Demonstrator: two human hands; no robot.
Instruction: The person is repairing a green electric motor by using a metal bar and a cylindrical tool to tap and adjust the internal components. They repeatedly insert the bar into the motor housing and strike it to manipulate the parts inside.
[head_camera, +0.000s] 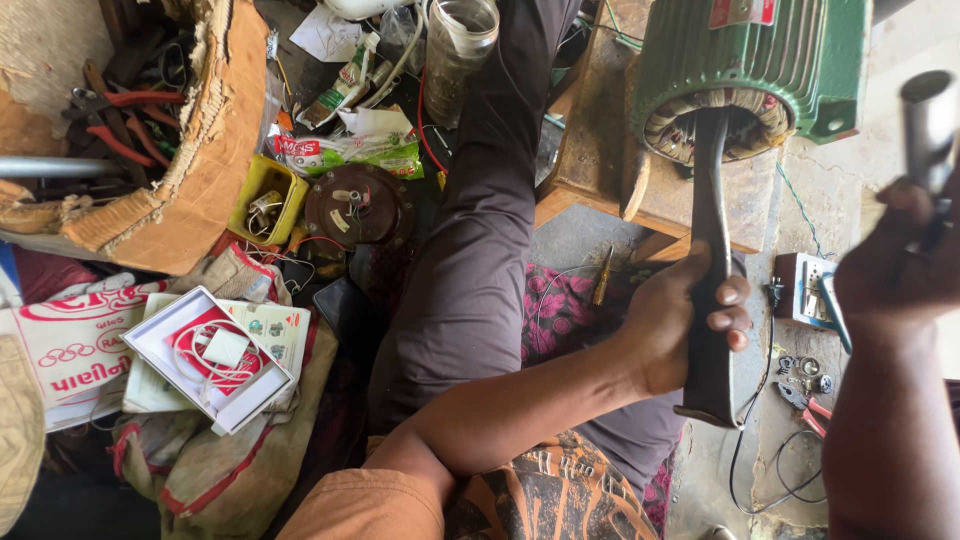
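At the centre right of the frame, the left hand (690, 320) is closed around a long dark metal bar (708, 260), fingers wrapped over its front and thumb behind. The bar stands nearly upright in the picture; its upper end reaches into the open mouth of a green electric motor (790, 50), where it meets the ring of pale bound windings (672, 125). Its lower, wider end hangs free below the hand.

At the right edge, the right hand (900, 260) is raised and clenched on a grey metal tube (930, 120), which is blurred; its grip is tight, though the individual fingers cannot be made out.

The motor rests on a worn wooden block (600, 150) in the upper middle of the frame. A trousered leg (470, 250) runs from the top centre down toward the lower middle.

Below the motor, at the right, lie a white switch box (800, 285), small nuts and washers (805, 372) and red-handled pliers (812, 408) on the concrete floor.

In the upper left, a torn cardboard box (190, 170) holds more red-handled tools. Beside it sit a yellow tray (262, 200) and a round brown motor cover (358, 205). At the lower left, an open white box (215, 355) with coiled white cable rests on printed sacks.
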